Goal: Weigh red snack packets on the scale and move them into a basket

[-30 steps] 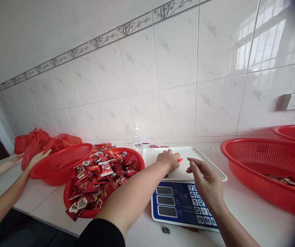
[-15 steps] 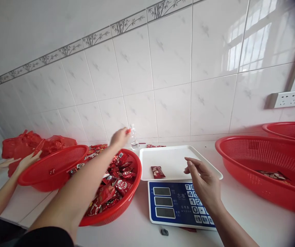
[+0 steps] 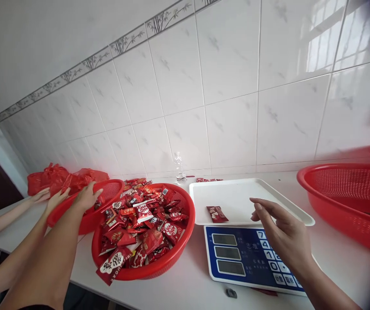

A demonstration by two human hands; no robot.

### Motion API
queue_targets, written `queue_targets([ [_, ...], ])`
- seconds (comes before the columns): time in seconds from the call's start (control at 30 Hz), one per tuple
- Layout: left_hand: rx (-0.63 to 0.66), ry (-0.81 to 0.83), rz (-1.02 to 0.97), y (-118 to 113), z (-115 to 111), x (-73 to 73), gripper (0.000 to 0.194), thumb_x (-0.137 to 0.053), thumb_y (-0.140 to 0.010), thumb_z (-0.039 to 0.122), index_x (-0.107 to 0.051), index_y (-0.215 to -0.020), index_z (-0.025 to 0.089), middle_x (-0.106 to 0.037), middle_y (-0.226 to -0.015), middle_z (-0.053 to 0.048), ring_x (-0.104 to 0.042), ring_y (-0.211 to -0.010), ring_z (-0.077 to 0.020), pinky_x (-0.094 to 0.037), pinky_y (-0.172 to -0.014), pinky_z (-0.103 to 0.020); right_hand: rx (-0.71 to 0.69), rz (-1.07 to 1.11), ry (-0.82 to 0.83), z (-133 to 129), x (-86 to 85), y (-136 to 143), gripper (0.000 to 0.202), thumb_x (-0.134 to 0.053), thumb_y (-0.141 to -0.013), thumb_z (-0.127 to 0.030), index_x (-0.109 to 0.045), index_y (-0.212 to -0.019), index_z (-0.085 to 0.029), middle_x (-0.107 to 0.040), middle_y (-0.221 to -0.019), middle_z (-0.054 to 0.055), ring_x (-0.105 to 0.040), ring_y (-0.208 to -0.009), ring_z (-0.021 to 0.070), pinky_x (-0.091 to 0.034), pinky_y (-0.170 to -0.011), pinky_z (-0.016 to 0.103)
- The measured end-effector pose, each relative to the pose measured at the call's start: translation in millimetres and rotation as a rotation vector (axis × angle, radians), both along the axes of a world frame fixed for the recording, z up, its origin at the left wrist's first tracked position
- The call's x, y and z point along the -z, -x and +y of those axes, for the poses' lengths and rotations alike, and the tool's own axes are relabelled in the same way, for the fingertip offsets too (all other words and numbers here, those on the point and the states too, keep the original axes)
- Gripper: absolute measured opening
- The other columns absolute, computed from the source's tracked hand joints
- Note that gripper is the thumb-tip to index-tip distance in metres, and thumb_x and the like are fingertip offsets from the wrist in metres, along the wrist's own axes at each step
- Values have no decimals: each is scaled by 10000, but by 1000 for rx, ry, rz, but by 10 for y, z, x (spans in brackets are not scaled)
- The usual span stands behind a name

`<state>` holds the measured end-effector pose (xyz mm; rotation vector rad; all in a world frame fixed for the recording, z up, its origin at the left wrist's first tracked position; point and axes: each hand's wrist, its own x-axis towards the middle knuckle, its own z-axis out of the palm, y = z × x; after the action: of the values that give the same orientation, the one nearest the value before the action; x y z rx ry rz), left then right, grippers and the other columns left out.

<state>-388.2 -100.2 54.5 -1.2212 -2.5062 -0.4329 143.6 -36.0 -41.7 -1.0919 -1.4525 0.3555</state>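
My left hand reaches over the red basket at the left, fingers apart. Small dark-red packets show just below the fingers, partly hidden. My right hand hovers above the keypad of a blue scale, thumb and forefinger apart, with nothing between them. On the scale's white tray lies one red wrapped candy. Between my hands stands a red basket heaped with red candy packets; one larger packet hangs over its front rim.
At the far left, another person's hands are by red plastic bags. A clear bottle stands at the tiled wall. A big red basket sits at the right. A small dark object lies before the scale.
My left hand has moved from beside the bottle, where it pinched something small and red, left to the other basket. My right hand stays over the scale. The view has turned left.
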Motion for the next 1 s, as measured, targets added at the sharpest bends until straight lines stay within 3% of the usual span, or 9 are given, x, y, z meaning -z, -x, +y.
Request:
queue_targets([
  [0.13,1,22,-33,-109,124,65,616,-317,-851,471,-296,-1330,84,-355,-1379,-197,-324,-1274,-318,-326,-969,-397,-13,-11,5,-4,9,8,364,-467,-792,-510,-651,-908,-218,-629,-601,15,-602,-557,154,-423,-455,223],
  [0.23,169,-28,-6,-508,379,16,552,-342,-853,410,-390,-1270,52,-419,-1330,-197,-363,-1249,-297,-302,-1003,-377,-38,5,-5,0,10,10,343,-475,-801,-487,-645,-914,-212,-624,-599,13,-601,-568,151,-432,-475,222],
  [0.4,587,14,-29,-1756,733,13,379,-435,-823,365,-539,-1139,184,-562,-1210,-49,-507,-1111,-202,-357,-969,-271,-72,26,2,13,1,12,336,-468,-818,-466,-641,-923,-199,-615,-595,10,-595,-576,147,-437,-503,229],
  [0.5,990,224,-99,-2576,747,88,330,-460,-815,338,-571,-1107,232,-583,-1189,-17,-517,-1098,-198,-368,-953,-279,-83,26,9,15,-8,6,338,-456,-828,-458,-640,-928,-193,-610,-592,8,-589,-574,144,-431,-499,227],
  [0.63,1261,494,-126,-3315,692,229,393,-522,-796,357,-539,-1160,211,-571,-1189,-58,-528,-1078,-211,-398,-907,-285,-89,19,10,14,-15,-12,340,-446,-836,-454,-633,-946,-192,-608,-599,6,-575,-554,136,-415,-473,220],
  [0.7,1287,577,-91,-3499,672,303,426,-562,-777,342,-522,-1175,198,-557,-1184,-82,-537,-1053,-230,-420,-870,-302,-100,26,13,15,-19,-19,341,-441,-840,-452,-629,-950,-190,-606,-599,7,-564,-541,133,-408,-459,217],
  [0.8,1267,530,-46,-3616,628,387,332,-573,-762,219,-562,-1093,194,-574,-1119,-78,-542,-1018,-226,-431,-836,-297,-114,39,7,17,-25,-22,338,-436,-842,-449,-626,-946,-189,-600,-595,9,-556,-539,131,-408,-454,214],
  [0.9,1275,455,-112,-3624,560,402,185,-521,-779,153,-609,-935,198,-621,-992,-42,-568,-929,-188,-436,-790,-263,-125,41,-1,17,-30,-17,337,-436,-842,-447,-625,-948,-189,-599,-598,11,-558,-550,133,-407,-453,213],
  [1.0,1229,357,-287,-3544,510,328,193,-432,-821,154,-594,-910,209,-640,-921,-9,-588,-838,-149,-437,-735,-234,-129,43,-3,15,-30,-9,336,-438,-840,-446,-628,-945,-189,-595,-591,6,-543,-534,128,-404,-453,212],
])
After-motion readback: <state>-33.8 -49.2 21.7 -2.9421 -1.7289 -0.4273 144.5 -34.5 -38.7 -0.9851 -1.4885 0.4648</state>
